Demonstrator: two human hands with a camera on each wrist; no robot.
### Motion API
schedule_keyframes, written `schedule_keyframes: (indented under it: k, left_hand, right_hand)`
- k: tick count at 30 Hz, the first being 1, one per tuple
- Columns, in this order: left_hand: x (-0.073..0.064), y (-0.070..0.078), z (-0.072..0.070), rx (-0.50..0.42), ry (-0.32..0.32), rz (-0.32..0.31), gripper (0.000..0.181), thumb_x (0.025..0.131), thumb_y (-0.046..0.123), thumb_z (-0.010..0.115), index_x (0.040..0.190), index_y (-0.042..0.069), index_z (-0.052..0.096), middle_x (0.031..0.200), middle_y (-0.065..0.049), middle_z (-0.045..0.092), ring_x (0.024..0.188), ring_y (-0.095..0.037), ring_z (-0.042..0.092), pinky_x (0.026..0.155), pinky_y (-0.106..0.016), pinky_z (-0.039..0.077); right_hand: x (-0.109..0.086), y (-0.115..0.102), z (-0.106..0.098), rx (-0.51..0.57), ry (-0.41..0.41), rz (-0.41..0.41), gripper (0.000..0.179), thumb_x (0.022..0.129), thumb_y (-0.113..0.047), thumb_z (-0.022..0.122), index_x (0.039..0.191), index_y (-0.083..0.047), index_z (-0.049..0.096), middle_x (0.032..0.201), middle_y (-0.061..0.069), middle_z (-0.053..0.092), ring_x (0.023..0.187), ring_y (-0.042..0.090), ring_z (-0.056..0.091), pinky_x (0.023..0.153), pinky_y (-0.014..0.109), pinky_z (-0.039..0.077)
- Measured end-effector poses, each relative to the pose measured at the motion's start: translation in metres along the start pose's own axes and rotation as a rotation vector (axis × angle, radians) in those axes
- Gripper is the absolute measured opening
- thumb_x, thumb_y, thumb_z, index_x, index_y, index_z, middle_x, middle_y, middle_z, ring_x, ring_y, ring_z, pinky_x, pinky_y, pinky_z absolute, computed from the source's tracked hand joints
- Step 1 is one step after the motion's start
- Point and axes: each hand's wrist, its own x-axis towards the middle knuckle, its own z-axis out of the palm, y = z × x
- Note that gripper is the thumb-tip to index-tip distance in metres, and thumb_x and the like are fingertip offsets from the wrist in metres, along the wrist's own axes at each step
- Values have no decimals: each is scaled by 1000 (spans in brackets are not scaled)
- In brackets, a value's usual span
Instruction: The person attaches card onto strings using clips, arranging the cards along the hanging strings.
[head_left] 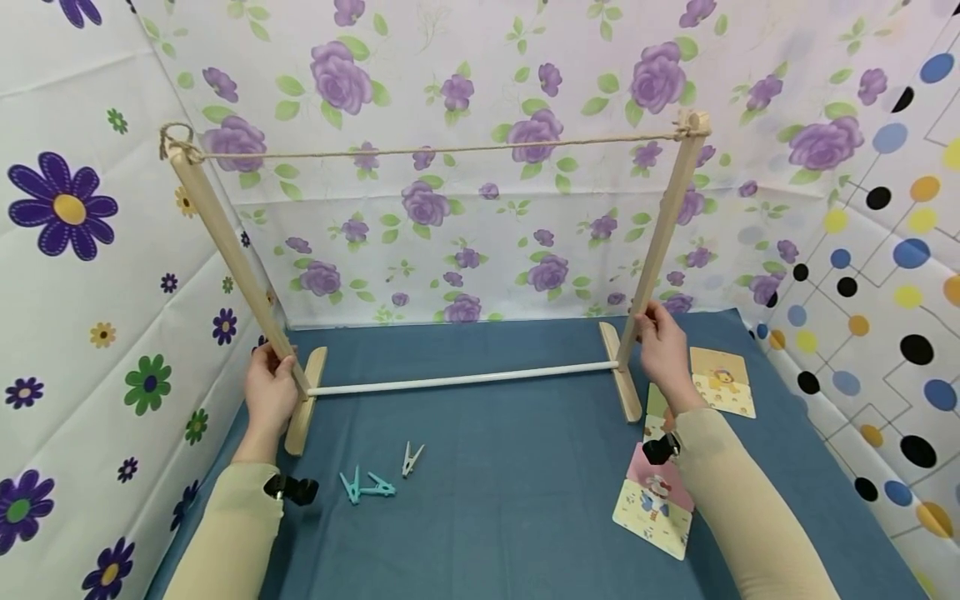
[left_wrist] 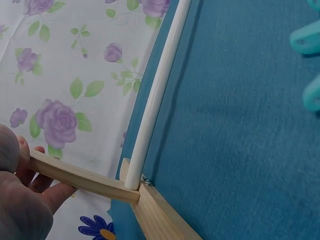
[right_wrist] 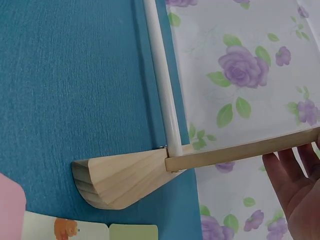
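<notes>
A wooden drying rack stands on the blue cloth, with a white rod joining its two sides low down and a twine line strung between the upright tops. My left hand grips the left upright near its base, fingers and thumb on either side in the left wrist view. On the other side, my right hand holds the right upright just above its wooden foot. Both uprights lean outward in the head view. The left foot is partly behind the left hand.
Two teal clothespins and a pale clothespin lie in front of the rack. Cards with cartoon animals, including a pink and yellow card and an orange and yellow card, lie around the right forearm. Patterned cloth walls rise behind and beside.
</notes>
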Motion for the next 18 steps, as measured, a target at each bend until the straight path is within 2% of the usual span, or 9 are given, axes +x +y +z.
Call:
schedule_keyframes:
  k: [8, 18]
  left_hand:
    - [10, 0, 12, 11, -26, 2, 40, 116, 6, 43, 154, -2, 45, 147, -24, 58, 139, -40, 54, 117, -56, 44]
    - [16, 2, 14, 20, -18, -12, 38, 116, 8, 44, 152, -3, 48, 145, -26, 59, 137, -42, 55, 115, -57, 46]
  right_hand:
    - [1, 3, -3, -4, 28, 17, 49, 118, -32, 41, 158, -5, 49, 140, 25, 59, 132, 44, 59, 106, 59, 53]
    - [1, -1, -2, -12, 23, 35, 49, 118, -33, 41, 157, -5, 49, 139, 24, 59, 131, 44, 59, 107, 59, 53]
